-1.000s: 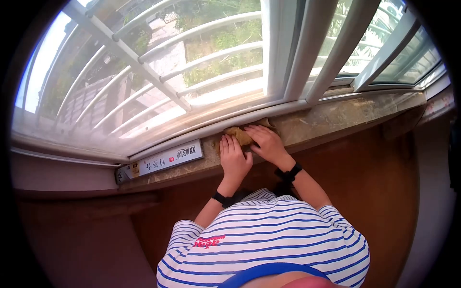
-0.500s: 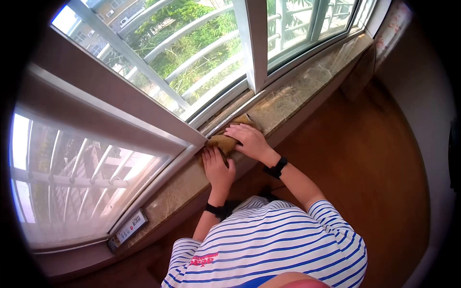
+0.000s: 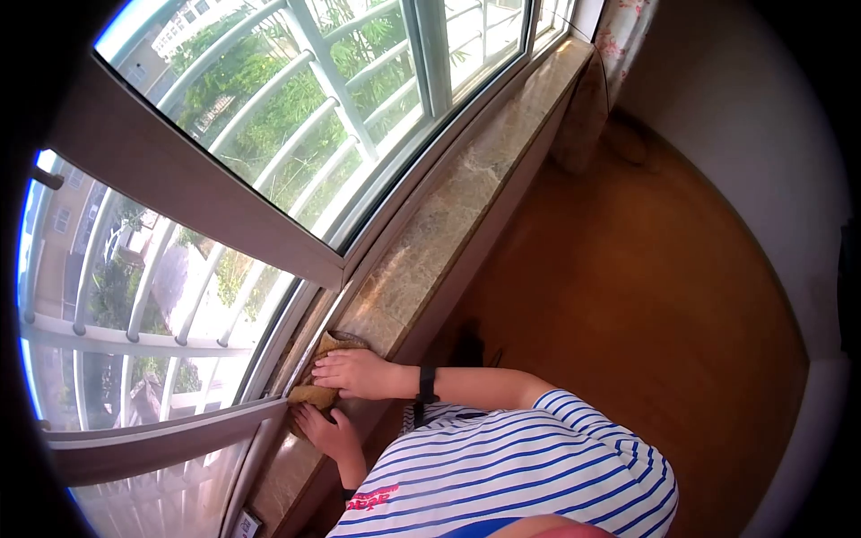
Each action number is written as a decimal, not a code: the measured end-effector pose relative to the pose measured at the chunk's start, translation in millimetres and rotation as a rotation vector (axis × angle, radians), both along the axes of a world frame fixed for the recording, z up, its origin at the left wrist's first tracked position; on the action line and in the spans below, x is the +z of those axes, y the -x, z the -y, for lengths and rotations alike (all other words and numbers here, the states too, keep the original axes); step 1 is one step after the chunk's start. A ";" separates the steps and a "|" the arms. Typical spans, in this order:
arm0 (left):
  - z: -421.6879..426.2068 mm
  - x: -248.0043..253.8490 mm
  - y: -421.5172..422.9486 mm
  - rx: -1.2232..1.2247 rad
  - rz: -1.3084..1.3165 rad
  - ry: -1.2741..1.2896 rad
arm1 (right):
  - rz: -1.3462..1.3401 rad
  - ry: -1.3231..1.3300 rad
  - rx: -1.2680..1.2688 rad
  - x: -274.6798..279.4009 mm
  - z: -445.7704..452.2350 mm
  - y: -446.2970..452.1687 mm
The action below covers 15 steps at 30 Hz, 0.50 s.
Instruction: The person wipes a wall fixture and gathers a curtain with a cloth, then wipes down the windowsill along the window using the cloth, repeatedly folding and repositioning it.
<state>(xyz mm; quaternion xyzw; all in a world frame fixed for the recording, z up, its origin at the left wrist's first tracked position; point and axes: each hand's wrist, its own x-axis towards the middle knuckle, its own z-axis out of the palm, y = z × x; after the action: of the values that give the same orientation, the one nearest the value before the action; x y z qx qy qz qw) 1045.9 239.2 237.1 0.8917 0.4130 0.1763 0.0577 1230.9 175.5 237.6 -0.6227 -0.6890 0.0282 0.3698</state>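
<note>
Pressing brown cloth (image 3: 310, 395) on marble windowsill (image 3: 430, 238) with left hand (image 3: 335, 436), right hand (image 3: 360, 374) laid flat — could snag on sash frame (image 3: 206, 430) if shoved.

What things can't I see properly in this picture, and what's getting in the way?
All in the head view:
- Part of the brown cloth: covered by the right hand and left hand.
- Most of the printed box: cut off by the bottom edge.
- The words in the red lettering: too small and slanted to read.
- Part of the left wrist's dark band: hidden behind the striped shirt.
</note>
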 end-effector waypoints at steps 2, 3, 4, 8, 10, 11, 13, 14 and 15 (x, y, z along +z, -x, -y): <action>4.2 -1.8 -19.1 0.133 -0.036 0.050 | -0.004 -0.040 0.064 -5.3 2.3 -21.4; 8.3 -1.9 -32.0 0.138 0.000 0.043 | -0.013 -0.016 0.085 -7.4 3.6 -31.9; 14.6 -5.0 -48.4 0.148 0.043 0.040 | -0.015 0.012 0.111 -8.1 6.5 -46.7; 43.4 -18.7 -135.3 0.204 0.030 0.040 | -0.011 0.082 0.107 -15.1 34.3 -127.0; 64.4 -18.7 -181.2 0.194 0.046 0.048 | -0.006 0.110 0.083 -18.7 52.8 -170.3; 72.8 -14.2 -201.3 0.155 0.062 0.058 | -0.013 0.132 0.056 -17.5 62.8 -189.5; 92.0 -4.9 -244.4 0.082 0.070 0.079 | 0.019 0.090 -0.004 -9.8 92.3 -236.2; 102.8 -3.1 -265.0 0.044 0.041 0.089 | 0.056 0.047 -0.059 -4.1 111.7 -258.0; 111.0 0.3 -286.4 -0.006 0.021 0.099 | 0.037 0.092 -0.089 6.1 129.7 -279.0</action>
<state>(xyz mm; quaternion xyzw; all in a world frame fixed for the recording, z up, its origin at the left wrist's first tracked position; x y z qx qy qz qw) 1332.3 128.2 237.4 0.8871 0.4177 0.1648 0.1065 1509.9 45.8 243.8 -0.6694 -0.6655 0.0317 0.3287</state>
